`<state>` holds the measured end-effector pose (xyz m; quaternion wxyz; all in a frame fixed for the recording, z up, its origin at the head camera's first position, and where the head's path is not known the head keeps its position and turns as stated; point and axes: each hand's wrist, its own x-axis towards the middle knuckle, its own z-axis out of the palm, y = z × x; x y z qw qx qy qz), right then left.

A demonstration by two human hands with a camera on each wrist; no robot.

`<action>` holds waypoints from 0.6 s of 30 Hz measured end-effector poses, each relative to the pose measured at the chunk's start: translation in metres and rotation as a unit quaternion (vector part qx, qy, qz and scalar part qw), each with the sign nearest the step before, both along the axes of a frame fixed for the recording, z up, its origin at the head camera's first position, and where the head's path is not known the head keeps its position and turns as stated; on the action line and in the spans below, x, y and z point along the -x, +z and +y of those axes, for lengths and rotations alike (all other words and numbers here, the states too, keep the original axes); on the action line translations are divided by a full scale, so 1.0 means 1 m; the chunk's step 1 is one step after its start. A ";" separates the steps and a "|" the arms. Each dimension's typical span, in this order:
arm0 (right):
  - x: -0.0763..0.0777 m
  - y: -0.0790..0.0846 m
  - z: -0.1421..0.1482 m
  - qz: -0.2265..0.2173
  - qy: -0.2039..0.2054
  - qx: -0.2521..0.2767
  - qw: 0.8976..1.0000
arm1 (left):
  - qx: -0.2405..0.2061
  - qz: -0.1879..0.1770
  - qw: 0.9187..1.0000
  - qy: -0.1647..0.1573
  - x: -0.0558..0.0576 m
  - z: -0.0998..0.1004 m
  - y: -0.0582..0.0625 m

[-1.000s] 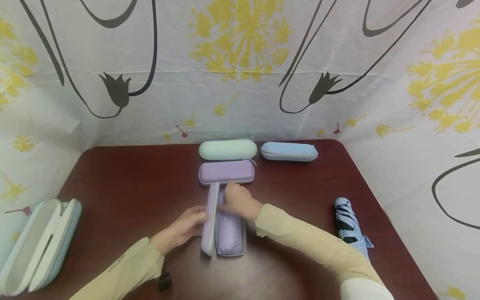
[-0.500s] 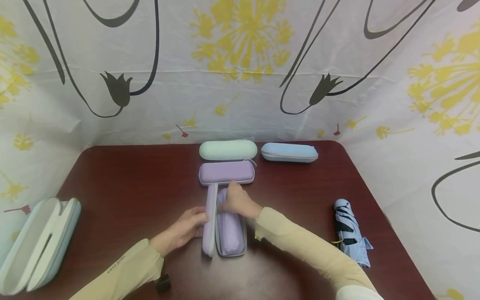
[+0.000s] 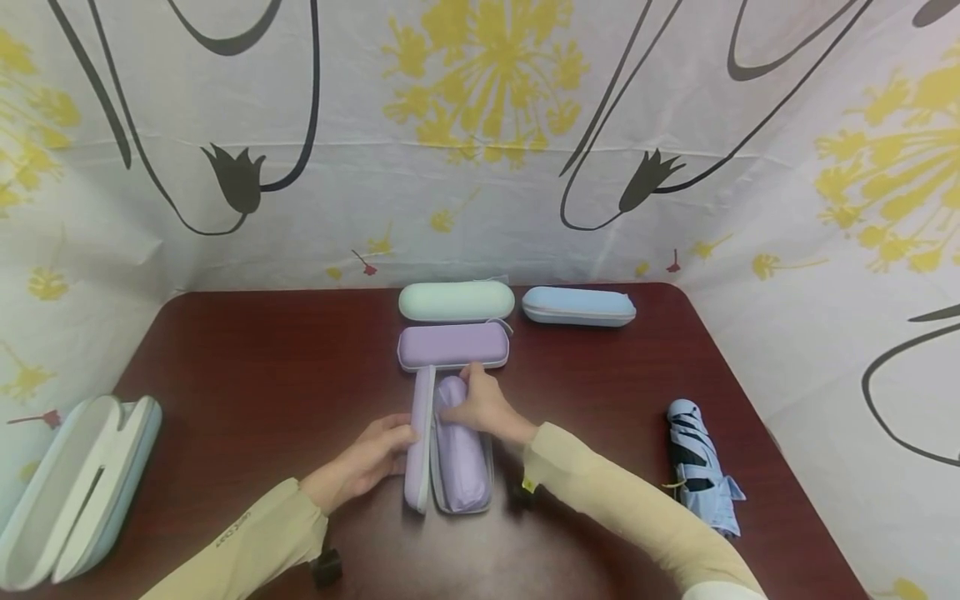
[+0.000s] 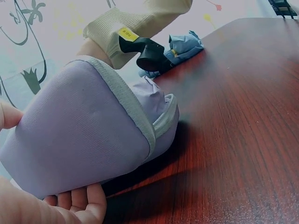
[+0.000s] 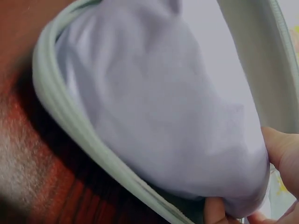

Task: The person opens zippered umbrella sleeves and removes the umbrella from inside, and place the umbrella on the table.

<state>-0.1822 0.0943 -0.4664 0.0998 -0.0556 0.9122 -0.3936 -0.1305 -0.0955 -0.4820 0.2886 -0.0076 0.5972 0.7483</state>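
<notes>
A long purple zip case (image 3: pixel 419 442) stands unzipped at the middle of the table, its lid raised on the left. My left hand (image 3: pixel 372 454) holds that lid from the side, thumb and fingers on its outer shell in the left wrist view. Inside the other half lies a purple folding umbrella (image 3: pixel 462 467), a smooth fabric roll. My right hand (image 3: pixel 486 408) grips its far end, thumb on the left and fingers over the far side. In the right wrist view the umbrella (image 5: pixel 163 102) lies within the case's pale rim (image 5: pixel 70 112), fingertips tucked under its end.
Behind stand a shut purple case (image 3: pixel 453 346), a mint case (image 3: pixel 456 301) and a blue case (image 3: pixel 578 307). An open pale blue case (image 3: pixel 97 492) lies at the left edge. A blue folded umbrella (image 3: pixel 701 467) lies on the right. A patterned cloth (image 3: pixel 480 225) hangs behind.
My right hand has shifted slightly right with the umbrella's far end, which shows more plainly now. The lid has shifted slightly left; my left hand keeps its hold.
</notes>
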 end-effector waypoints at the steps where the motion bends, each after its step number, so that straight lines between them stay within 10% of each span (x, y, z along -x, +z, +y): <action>1: 0.000 -0.001 0.001 0.004 0.002 0.001 1.000 | -0.002 -0.001 1.000 0.000 0.000 0.000 0.000; 18: -0.001 -0.004 0.015 0.033 -0.021 0.076 0.996 | -0.019 -0.015 1.000 0.006 0.000 0.000 -0.001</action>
